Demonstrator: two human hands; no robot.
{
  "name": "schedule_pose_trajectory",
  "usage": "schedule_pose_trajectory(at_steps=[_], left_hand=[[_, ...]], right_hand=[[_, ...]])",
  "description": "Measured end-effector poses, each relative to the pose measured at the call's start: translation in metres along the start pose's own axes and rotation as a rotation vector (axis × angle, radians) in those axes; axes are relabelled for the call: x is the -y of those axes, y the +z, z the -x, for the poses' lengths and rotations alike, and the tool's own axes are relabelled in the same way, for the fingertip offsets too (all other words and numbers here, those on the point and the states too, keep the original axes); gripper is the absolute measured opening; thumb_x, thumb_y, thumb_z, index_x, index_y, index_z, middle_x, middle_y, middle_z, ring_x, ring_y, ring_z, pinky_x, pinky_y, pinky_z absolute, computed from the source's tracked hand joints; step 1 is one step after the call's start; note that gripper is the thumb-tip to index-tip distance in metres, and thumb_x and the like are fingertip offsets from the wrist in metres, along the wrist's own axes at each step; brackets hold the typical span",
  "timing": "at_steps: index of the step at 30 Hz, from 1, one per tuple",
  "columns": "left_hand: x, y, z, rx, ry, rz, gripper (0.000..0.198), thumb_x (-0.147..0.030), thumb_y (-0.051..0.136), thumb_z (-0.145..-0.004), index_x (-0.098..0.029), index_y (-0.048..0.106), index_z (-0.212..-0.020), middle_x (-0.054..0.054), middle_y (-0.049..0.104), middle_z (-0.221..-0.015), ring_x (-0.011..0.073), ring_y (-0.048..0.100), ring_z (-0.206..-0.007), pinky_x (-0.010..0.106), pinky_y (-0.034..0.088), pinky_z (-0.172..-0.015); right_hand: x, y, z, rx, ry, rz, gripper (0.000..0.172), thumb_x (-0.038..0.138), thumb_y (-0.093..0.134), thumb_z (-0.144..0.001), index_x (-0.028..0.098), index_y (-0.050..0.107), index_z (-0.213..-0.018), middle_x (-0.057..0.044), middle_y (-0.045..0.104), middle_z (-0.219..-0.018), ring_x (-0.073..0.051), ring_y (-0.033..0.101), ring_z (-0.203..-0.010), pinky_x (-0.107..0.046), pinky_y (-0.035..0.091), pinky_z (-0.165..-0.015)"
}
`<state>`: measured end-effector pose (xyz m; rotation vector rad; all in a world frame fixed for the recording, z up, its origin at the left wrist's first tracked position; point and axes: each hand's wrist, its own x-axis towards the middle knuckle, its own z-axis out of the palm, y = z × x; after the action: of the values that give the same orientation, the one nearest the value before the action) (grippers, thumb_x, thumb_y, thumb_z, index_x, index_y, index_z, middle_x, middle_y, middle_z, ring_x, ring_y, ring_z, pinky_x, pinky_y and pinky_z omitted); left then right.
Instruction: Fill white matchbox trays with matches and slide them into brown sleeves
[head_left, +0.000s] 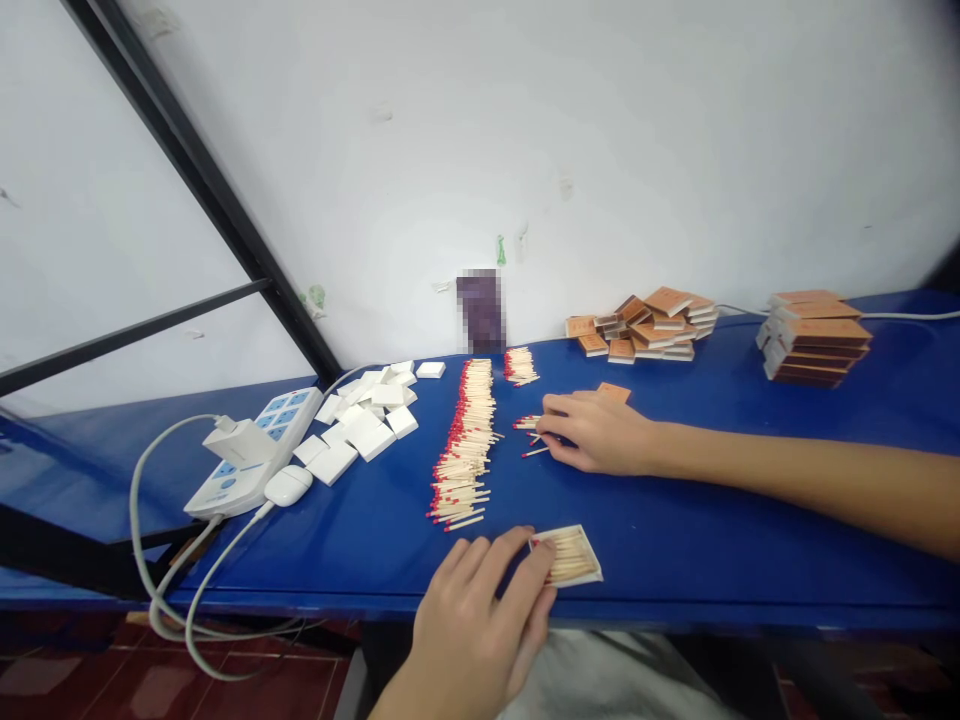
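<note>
My left hand (487, 610) holds the left end of an open white tray (592, 555) with matches in it, near the table's front edge. Its fingertips cover the match heads there. Farther back, my right hand (600, 432) has its fingers bent together over a few loose matches (526, 423) on the table. An orange matchbox cover (615, 392) lies just behind this hand. Left of it runs a long row of red-tipped matches (465, 440), and a smaller heap of matches (520, 366) sits at the back.
White trays (367, 430) are piled at left, beside a power strip (255, 450) with a charger and cables. Orange matchboxes (652, 325) lie in a heap at the back right, with a stack of matchboxes (814, 335) farther right. The blue table (712, 540) meets a white wall.
</note>
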<state>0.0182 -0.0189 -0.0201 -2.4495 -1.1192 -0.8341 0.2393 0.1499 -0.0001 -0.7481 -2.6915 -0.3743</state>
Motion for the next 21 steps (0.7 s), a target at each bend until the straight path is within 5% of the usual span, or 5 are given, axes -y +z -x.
schedule_pose_trajectory(at_steps=[7,16,21], left_hand=[[-0.0004,-0.0004,-0.0009,0.001,0.009,-0.022,0.030,-0.025,0.038,-0.106,-0.019,0.061,-0.124,0.005,0.071,-0.118,0.0223,0.068,-0.088,0.037,0.048,-0.080],[0.0010,-0.0023,-0.0005,0.004,0.006,-0.015,0.030,-0.026,0.039,-0.106,-0.019,0.060,-0.126,0.005,0.071,-0.118,0.0221,0.068,-0.088,0.036,0.048,-0.080],[0.0005,-0.0020,-0.0010,0.012,0.015,-0.004,0.030,-0.024,0.039,-0.105,-0.018,0.058,-0.127,0.007,0.071,-0.117,0.0221,0.068,-0.089,0.035,0.049,-0.078]], right_hand=[[0.0019,-0.0015,-0.0025,0.149,0.055,-0.025,0.032,0.031,0.034,-0.106,0.016,0.062,-0.105,-0.008,0.067,-0.098,-0.017,0.063,-0.076,-0.029,0.031,-0.059],[0.0016,-0.0026,-0.0006,0.160,0.043,-0.086,0.028,0.031,0.037,-0.104,0.015,0.060,-0.103,-0.008,0.070,-0.090,-0.018,0.065,-0.072,-0.028,0.033,-0.059],[-0.0009,-0.0033,-0.0006,0.158,-0.023,-0.213,0.029,0.030,0.035,-0.104,0.016,0.060,-0.110,-0.010,0.070,-0.103,-0.018,0.066,-0.078,-0.027,0.039,-0.063]])
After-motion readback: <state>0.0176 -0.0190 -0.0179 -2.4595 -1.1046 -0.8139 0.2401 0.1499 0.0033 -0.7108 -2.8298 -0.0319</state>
